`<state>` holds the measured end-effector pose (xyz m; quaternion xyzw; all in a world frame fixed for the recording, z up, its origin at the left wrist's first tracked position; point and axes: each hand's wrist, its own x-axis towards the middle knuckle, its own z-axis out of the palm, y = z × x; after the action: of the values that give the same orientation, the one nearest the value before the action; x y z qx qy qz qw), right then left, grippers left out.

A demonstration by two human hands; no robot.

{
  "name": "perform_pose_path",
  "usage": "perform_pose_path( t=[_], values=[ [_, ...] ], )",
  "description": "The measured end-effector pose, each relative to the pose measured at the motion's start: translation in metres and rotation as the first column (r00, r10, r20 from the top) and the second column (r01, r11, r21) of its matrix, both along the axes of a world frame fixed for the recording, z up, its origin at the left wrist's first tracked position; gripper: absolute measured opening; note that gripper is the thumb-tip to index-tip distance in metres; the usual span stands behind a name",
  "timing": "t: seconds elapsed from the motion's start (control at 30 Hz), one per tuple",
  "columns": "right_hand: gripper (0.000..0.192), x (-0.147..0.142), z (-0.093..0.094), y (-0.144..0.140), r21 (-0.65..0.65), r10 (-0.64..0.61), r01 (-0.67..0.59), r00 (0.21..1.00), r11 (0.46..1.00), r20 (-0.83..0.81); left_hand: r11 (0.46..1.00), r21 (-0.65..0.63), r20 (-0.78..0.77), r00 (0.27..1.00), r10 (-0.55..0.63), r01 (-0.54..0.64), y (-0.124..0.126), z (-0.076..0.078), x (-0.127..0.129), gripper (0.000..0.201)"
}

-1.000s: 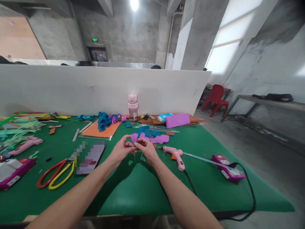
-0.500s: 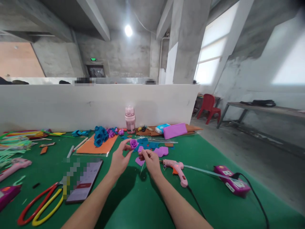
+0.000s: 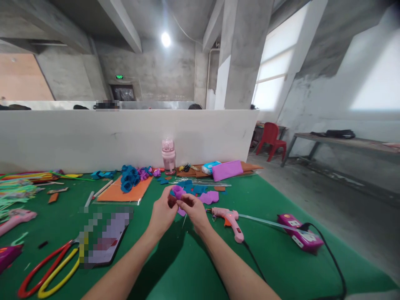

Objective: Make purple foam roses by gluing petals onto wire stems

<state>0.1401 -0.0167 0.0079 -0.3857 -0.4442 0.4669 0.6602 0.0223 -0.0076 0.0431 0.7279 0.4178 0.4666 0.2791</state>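
My left hand (image 3: 163, 213) and my right hand (image 3: 194, 210) meet above the green table (image 3: 175, 266) and pinch a small purple felt flower (image 3: 178, 192) between their fingertips. A purple petal piece (image 3: 181, 211) hangs below the flower against my right fingers, with a thin wire stem under it. Loose purple felt pieces (image 3: 210, 197) and blue felt pieces (image 3: 193, 188) lie just beyond my hands. A pink glue gun (image 3: 229, 218) rests right of my right hand.
A phone (image 3: 104, 235) and red and yellow scissors (image 3: 50, 271) lie to the left. Blue felt flowers (image 3: 128, 178) sit on an orange sheet (image 3: 120, 193). A pink bottle (image 3: 168, 155) stands by the white partition (image 3: 93, 137). A purple power strip (image 3: 300, 238) lies at right.
My hands have come back together: the left hand lowered the purple flower to the right hand, which brought the petal piece up against it.
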Motion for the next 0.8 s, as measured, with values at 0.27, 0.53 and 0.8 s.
perform_pose_path(
  t=[0.27,0.53,0.8],
  values=[
    [0.031,0.017,0.003,0.008,-0.096,-0.149,0.141,0.985,0.985,-0.083,0.974,-0.171,0.026,0.989,-0.145,0.147,0.017,0.008,-0.005,0.051],
    [0.033,0.025,0.005,0.012,-0.064,-0.144,0.138,0.984,0.988,-0.108,0.973,0.224,-0.429,0.891,0.152,-0.059,0.037,-0.004,-0.032,0.033],
    [0.021,0.018,0.007,0.007,0.08,-0.074,0.067,0.994,0.995,0.082,0.973,-0.169,-0.1,0.979,-0.178,0.16,0.035,0.001,-0.039,0.041]
  ],
)
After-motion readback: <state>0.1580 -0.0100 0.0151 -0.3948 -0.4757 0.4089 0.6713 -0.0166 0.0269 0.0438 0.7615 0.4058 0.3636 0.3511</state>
